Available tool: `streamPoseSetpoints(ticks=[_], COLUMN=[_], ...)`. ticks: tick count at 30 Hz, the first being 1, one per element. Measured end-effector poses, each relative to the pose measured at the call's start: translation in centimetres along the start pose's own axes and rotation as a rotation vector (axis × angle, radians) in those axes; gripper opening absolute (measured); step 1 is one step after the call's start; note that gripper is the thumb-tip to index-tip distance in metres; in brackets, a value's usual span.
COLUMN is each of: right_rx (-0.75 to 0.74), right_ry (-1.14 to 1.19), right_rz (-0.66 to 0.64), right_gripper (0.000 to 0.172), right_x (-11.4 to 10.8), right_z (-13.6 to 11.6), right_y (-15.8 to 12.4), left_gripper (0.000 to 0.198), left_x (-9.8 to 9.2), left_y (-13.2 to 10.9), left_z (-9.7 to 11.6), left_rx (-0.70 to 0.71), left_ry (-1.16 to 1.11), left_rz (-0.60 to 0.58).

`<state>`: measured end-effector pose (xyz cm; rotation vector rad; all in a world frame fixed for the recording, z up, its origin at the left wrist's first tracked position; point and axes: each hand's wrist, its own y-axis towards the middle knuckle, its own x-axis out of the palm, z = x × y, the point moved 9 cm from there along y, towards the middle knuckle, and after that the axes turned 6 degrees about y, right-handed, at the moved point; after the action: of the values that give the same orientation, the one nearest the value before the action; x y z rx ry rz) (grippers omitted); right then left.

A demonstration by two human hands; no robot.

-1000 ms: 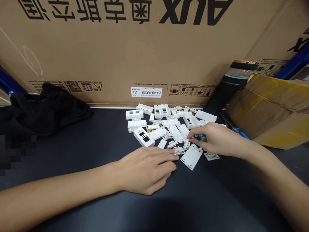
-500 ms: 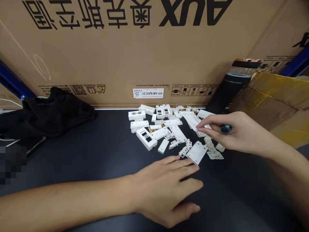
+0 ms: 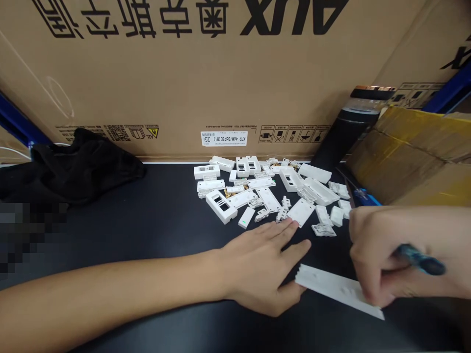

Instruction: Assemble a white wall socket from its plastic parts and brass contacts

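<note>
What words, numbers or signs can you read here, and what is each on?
"AUX", upside down on the cardboard carton
"奥克斯空调", also upside down beside it
"KFR-46W/BpR3E (B1)" and "25", on the white label
"A2L", by the yellow warning triangle
Fine print elsewhere on the carton is too small to read.

The one head-worn camera looks forward and down from above the near side of the dark counter [image 3: 110,230], close in, facing the heap of white plastic parts [image 3: 261,183] near the counter's far edge.
</note>
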<state>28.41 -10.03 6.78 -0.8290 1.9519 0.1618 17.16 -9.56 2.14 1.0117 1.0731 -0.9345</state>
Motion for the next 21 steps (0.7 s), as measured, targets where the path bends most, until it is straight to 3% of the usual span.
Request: streamPoseSetpoints(ticks=[1, 2, 5, 8, 13, 16, 21], right_rx=[-0.034, -0.033, -0.008, 0.023, 0.22, 0.317, 0.355], right_ry=[0.083, 0.119, 0.146, 0.127, 0.046, 0.052, -0.01], right_rz=[-0.215, -0.245, -0.215, -0.203, -0.021, -0.019, -0.045], right_gripper=[0.019, 0.015, 0.021, 0.017, 0.016, 0.025, 0.021], right_x=[1.2, 0.8, -0.4, -0.4, -3.0, -3.8, -3.4], right_z=[-0.9, -1.5, -2.4, -1.6, 4.1, 6.5, 6.9], right_y=[0.6, 1.3, 3.1, 3.4, 1.5, 0.3, 1.0], left_gripper=[0.062, 0.057, 0.041, 0.035, 0.027, 0.022, 0.03], left_x=[-0.2, -0.5, -1.9, -3.0, -2.9, -2.7, -4.1], left_y=[-0.1, -0.2, -0.7, -1.3, -1.6, -1.6, -1.6], left_z=[0.0, 0.0, -0.3, -0.7, 0.2, 0.6, -1.0], left_rx=[0.006, 0.017, 0.032, 0.04, 0.164, 0.203, -0.004], left_ry=[0.021, 0.045, 0.104, 0.133, 0.161, 0.176, 0.272], left_rz=[0.03, 0.068, 0.194, 0.26, 0.258, 0.263, 0.357])
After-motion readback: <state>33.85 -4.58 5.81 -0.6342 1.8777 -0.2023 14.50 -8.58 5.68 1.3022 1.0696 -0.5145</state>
